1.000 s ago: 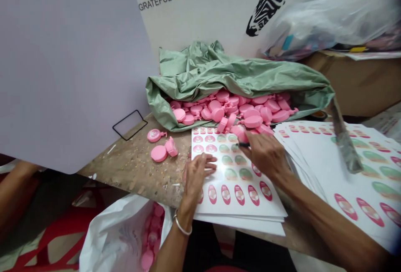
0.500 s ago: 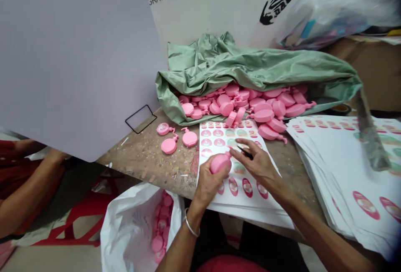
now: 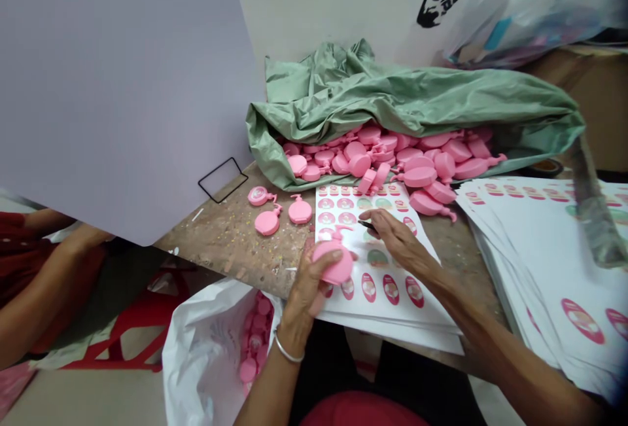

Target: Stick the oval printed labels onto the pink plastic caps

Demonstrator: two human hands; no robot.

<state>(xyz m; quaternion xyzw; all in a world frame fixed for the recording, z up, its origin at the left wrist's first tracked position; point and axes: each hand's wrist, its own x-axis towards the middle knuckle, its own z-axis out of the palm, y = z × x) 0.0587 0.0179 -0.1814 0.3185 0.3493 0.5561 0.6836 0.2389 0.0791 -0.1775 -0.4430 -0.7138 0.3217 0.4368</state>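
My left hand (image 3: 301,292) is closed round a round, flat pink toy pump bottle (image 3: 333,264), its spout pointing up and away from me. The side facing the camera looks plain. My right hand (image 3: 398,241) pinches a thin dark pointed tool (image 3: 367,224), its tip over the sticker sheet (image 3: 358,311). Printed on that sheet are round pink, round green and oval labels. To the left on the table lie two plain pink bottles (image 3: 267,222) and one bottle with a round label (image 3: 259,195).
Behind the sheet, a green bag (image 3: 422,95) spills many pink bottles. A thick stack of sheets (image 3: 534,249) lies to the right. Below the table edge hangs or stands a white sack (image 3: 196,347) with more bottles. Another person's arm (image 3: 44,288) is at far left, beyond a grey panel (image 3: 122,86).
My left hand has moved slightly left and toward me, turning the bottle so its spout stands up. My right hand has drawn apart from it, with the tool now over the sheet.
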